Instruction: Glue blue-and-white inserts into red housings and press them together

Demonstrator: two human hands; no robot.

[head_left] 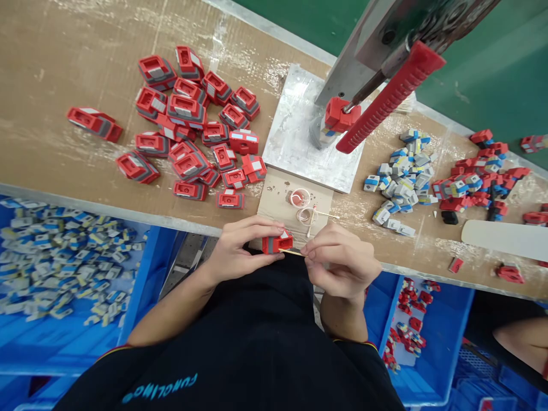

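Observation:
My left hand (240,249) pinches a red and grey plastic part (270,244) near the table's front edge. In my right hand (341,260) is a thin wooden stick (293,252), its far end touching the red part. Just beyond my hands, two small round cups (299,198) sit on a piece of cardboard (274,200); another stick (326,214) lies at the nearer cup. Many similar red and grey parts (186,108) are spread on the table to the left.
A press with a red handle (391,97) stands on a metal plate (289,123). White-blue pieces (402,177) and red pieces (460,171) lie at the right. Blue bins (148,274) flank me below the table edge. Part of another person (522,337) shows at lower right.

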